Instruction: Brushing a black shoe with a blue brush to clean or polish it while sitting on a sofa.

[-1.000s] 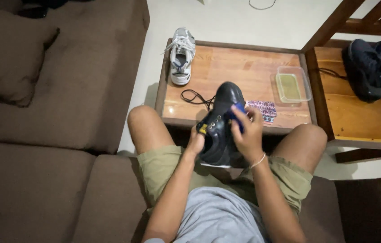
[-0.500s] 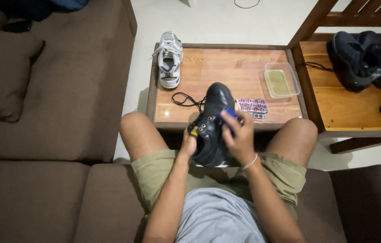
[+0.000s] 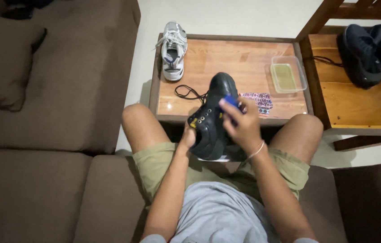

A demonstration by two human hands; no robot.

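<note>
Since the earlier frames the blue object (image 3: 231, 100) under the right hand (image 3: 243, 127) has travelled from the shoe's side up toward its toe, and the view has swung slightly right.

The black shoe (image 3: 212, 118) stands toe-up between the knees, its toe leaning toward 12 o'clock over the near edge of the wooden table (image 3: 226, 58). The left hand (image 3: 187, 138) grasps it from the 9 o'clock side at the heel; fingers curled closed behind the shoe, thumb on its side. The right hand lies over the shoe from 3 o'clock, fingers bent and closed on the small blue object, pressing it to the upper near the toe. What the blue object is cannot be told.

A loose black lace (image 3: 188, 93) trails from the shoe onto the table at 10 o'clock. A white sneaker (image 3: 173, 50) rests on the table's far left corner, at 11 o'clock. A clear plastic tub (image 3: 287, 74) sits at 2 o'clock, a patterned packet (image 3: 258, 99) just right of the toe. Dark shoes (image 3: 370, 54) lie on a wooden bench at 2 o'clock, well apart. A brown sofa (image 3: 55, 135) fills the left.
</note>
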